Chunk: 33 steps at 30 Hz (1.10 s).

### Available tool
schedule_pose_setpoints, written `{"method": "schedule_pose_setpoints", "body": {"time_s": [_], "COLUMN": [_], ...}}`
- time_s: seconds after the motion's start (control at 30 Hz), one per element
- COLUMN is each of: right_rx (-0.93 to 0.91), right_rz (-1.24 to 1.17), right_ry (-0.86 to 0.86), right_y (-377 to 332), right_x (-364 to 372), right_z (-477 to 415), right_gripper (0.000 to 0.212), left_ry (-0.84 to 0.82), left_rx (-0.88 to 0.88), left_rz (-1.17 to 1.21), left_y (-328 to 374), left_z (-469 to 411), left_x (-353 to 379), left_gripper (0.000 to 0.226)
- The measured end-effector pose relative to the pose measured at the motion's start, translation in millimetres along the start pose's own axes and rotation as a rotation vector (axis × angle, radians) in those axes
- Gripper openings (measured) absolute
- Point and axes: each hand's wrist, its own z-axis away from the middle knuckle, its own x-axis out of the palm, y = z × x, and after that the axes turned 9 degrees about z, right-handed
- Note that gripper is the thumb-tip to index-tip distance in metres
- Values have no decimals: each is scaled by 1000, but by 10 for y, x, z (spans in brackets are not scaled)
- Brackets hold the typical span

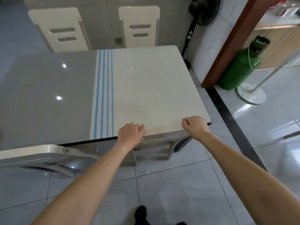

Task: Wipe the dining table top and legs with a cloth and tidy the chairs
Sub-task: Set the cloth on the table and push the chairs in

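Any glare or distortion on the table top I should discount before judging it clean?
Head view: two bright glints sit on the grey half of the table top; the wide-angle lens bows its edges; the floor at right mirrors strongly.

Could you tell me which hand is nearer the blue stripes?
Left. The left hand is just right of the blue stripes; the right hand is farther right, by the table corner.
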Motion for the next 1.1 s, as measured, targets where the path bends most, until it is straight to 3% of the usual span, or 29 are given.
{"method": "schedule_pose_setpoints", "body": {"time_s": [0.13,0.27,0.4,0.57,0.7,0.8,0.97,1.1], "right_rx": [86,156,281,572,932,1172,1326,1340], "right_rz": [-495,-724,-840,-961,-1124,-1233,-1258,-1249], "right_ry": [51,194,211,209,166,145,70,90], "right_y": [41,224,630,1217,1580,1788,2165,2483], "right_x": [-174,-281,-203,289,888,1205,1435,1384], "right_z": [335,1001,1786,2838,3791,4417,4907,4780], "right_gripper": [25,21,16,16,21,20,19,18], "left_ry": [-64,176,166,-81,-348,-461,-498,-514], "left_rx": [11,231,280,52,-215,-371,-588,-608], "left_rz": [198,297,476,617,715,701,674,632], "left_y": [37,293,596,940,961,984,939,938], "left_z": [81,410,796,1286,1647,1933,2250,2202], "left_x": [-151,-231,-15,717,1505,1926,2278,2325], "left_gripper": [26,21,18,12,16,23,21,22]}}
